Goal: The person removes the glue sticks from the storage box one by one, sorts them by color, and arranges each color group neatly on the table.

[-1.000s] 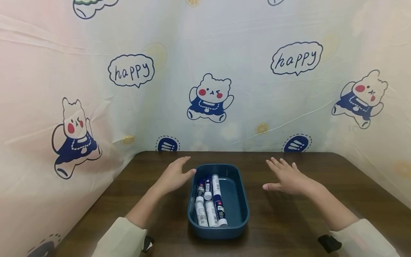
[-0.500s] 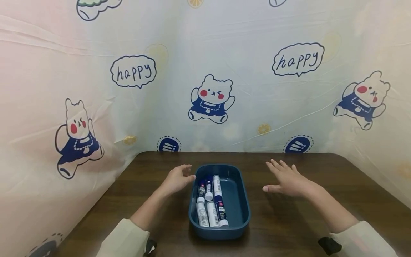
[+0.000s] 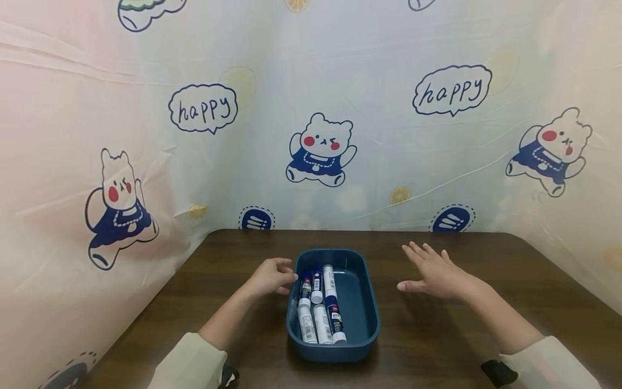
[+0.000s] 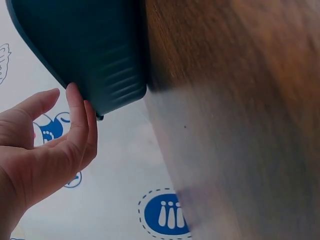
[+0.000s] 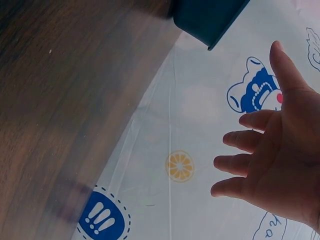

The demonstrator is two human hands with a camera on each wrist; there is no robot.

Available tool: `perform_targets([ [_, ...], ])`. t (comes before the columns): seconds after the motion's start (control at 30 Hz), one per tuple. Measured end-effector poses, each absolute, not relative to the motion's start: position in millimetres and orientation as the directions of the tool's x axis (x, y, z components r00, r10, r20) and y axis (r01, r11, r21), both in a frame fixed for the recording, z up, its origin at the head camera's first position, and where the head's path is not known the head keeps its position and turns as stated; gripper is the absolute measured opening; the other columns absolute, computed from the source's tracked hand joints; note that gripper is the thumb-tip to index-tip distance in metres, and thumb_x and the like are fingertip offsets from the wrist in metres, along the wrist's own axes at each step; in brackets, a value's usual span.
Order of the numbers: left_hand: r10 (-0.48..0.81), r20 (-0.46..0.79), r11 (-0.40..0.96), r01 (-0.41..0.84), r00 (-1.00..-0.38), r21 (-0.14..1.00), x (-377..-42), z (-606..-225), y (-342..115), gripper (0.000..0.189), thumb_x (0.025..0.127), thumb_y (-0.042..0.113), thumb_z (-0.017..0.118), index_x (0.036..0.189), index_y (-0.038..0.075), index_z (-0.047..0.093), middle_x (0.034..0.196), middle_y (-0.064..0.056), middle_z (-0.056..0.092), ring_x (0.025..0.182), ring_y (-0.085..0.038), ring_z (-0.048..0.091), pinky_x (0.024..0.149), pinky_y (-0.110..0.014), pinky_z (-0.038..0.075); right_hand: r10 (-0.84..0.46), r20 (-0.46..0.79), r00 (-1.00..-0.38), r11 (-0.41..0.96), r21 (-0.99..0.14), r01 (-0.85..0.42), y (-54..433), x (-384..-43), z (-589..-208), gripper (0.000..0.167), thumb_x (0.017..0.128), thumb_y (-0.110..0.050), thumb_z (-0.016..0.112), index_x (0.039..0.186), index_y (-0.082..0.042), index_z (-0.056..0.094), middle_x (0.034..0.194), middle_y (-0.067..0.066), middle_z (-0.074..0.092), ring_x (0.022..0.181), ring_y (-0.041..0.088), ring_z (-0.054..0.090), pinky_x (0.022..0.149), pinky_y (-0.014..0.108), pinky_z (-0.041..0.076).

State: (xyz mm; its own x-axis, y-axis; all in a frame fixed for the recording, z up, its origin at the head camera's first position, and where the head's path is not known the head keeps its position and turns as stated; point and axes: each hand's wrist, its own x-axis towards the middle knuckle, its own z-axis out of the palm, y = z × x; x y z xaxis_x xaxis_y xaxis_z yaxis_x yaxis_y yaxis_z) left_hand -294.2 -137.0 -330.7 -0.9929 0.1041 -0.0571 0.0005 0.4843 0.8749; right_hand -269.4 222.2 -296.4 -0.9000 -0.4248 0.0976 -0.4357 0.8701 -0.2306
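I read the left grip (image 3: 272, 276) as moderately wide beside the tray (image 3: 352, 308), which contains tubes (image 3: 322, 324); the right grip (image 3: 437, 274), wide, hangs over the surface (image 3: 259, 340).

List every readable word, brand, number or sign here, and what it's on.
"happy": left bubble, backdrop.
"happy": right bubble, backdrop.
"!!!", as it appears: left oval and right oval, backdrop.
Tubes: labels, barcodes too small to read.
Wrist-view edge bubbles: cut off, lettering partial.
Tray: no text seen.
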Motion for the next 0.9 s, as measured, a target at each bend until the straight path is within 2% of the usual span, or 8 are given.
perform_targets([
  [0.3,0.129,-0.063,0.458,0.004,-0.99,0.889,-292.4,-334.7,-136.7,0.048,0.082,0.0,0.065,0.126,-0.007,0.048,0.102,-0.016,0.057,0.076,-0.021,0.063,0.068,-0.035,0.055,-0.439,0.084,-0.895,0.86,-0.248,-0.445,218.8,-268.4,-300.4,0.094,0.081,-0.059,0.057,0.143,0.003,0.024,0.145,0.029,0.019,0.131,0.05,0.011,0.096,0.071,0.004],
  [0.47,0.144,-0.089,0.45,-0.015,-0.986,0.893,-291.6,-333.3,-137.0,0.047,0.081,-0.001,0.065,0.124,-0.009,0.049,0.098,-0.015,0.057,0.075,-0.021,0.063,0.068,-0.035,0.055,-0.434,0.105,-0.895,0.854,-0.268,-0.445,216.3,-270.7,-297.4,0.096,0.081,-0.062,0.054,0.144,0.003,0.022,0.146,0.028,0.018,0.131,0.049,0.011,0.097,0.07,0.007],
  [0.63,0.151,-0.1,0.437,-0.024,-0.983,0.899,-290.5,-331.6,-137.7,0.045,0.081,-0.002,0.064,0.123,-0.01,0.049,0.094,-0.014,0.056,0.074,-0.021,0.061,0.068,-0.035,0.055,-0.436,0.141,-0.889,0.839,-0.295,-0.458,209.1,-274.9,-292.5,0.092,0.083,-0.057,0.056,0.144,0.002,0.021,0.146,0.026,0.02,0.133,0.046,0.013,0.1,0.067,0.009],
  [0.77,0.155,-0.099,0.438,-0.021,-0.983,0.899,-290.2,-331.5,-137.8,0.045,0.081,-0.002,0.064,0.123,-0.01,0.049,0.091,-0.014,0.056,0.074,-0.02,0.06,0.068,-0.034,0.055,-0.443,0.194,-0.875,0.824,-0.296,-0.483,196.7,-277.9,-289.3,0.087,0.084,-0.052,0.059,0.144,0.0,0.025,0.145,0.023,0.026,0.133,0.041,0.02,0.103,0.062,0.015],
  [0.9,0.156,-0.103,0.438,-0.025,-0.982,0.898,-290.2,-331.4,-136.5,0.045,0.082,-0.002,0.063,0.123,-0.01,0.049,0.09,-0.013,0.056,0.075,-0.02,0.06,0.068,-0.034,0.055,-0.438,0.243,-0.865,0.809,-0.314,-0.498,182.4,-280.6,-286.9,0.082,0.084,-0.047,0.062,0.144,-0.002,0.027,0.145,0.019,0.03,0.131,0.038,0.028,0.101,0.056,0.027],
])
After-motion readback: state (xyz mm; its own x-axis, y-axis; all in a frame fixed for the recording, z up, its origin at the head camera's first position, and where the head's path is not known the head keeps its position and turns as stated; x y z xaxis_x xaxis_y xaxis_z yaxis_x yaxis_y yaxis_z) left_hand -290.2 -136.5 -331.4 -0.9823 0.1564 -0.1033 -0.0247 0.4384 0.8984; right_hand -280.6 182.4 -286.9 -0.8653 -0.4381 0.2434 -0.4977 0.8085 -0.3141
